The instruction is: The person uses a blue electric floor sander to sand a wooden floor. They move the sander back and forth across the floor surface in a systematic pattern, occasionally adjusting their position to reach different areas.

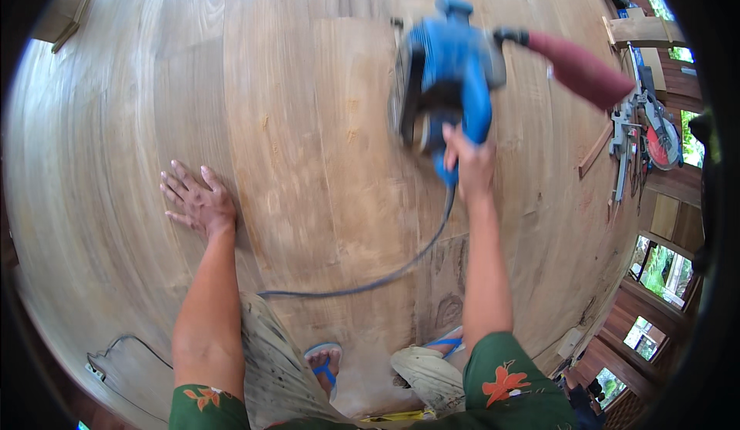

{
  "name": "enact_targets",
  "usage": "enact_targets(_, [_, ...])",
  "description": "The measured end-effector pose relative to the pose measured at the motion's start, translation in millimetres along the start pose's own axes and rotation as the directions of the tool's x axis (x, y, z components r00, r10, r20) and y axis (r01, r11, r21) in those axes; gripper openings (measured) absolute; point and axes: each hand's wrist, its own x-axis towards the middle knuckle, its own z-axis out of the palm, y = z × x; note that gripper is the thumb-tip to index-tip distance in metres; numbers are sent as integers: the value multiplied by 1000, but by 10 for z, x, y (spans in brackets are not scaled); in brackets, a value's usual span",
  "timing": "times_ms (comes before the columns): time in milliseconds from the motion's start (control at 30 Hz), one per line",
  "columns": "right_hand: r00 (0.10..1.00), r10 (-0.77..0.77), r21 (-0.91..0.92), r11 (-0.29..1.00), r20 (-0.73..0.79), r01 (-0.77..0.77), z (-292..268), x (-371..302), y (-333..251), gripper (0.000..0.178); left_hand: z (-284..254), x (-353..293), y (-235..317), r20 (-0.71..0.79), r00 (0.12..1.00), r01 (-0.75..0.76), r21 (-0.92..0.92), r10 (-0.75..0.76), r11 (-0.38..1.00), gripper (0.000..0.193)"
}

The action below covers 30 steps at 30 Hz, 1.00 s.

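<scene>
A blue belt sander (447,75) rests on a large pale wooden slab (308,122). My right hand (468,164) grips the sander's rear handle, arm stretched forward. A dark red dust bag (586,68) sticks out from the sander to the right. The sander's dark power cord (385,276) trails back across the wood toward my legs. My left hand (199,200) lies flat on the slab with fingers spread, well left of the sander, holding nothing.
A mitre saw with a red blade guard (651,133) stands at the right beyond the slab. Wooden offcuts (640,29) lie at the far right, a wood block (65,14) at the top left. My feet in blue sandals (327,361) stand on the slab.
</scene>
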Motion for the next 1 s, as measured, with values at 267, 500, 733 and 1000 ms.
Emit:
enact_targets(267, [995,-7,107,994,96,-3,640,1870,-652,22,77,53,14,-17,1000,8,-7,-8,1000,73])
enact_targets(500, [994,33,117,992,107,-46,520,1488,-502,19,131,70,-8,-49,999,-2,22,3,1000,73])
enact_targets(733, [997,34,31,999,65,-36,40,348,-163,24,182,101,-35,-50,999,3,19,-2,1000,72])
enact_targets(1000, [980,189,-56,980,-60,-192,-536,-1575,294,29,151,99,-12,-53,999,7,19,-6,1000,73])
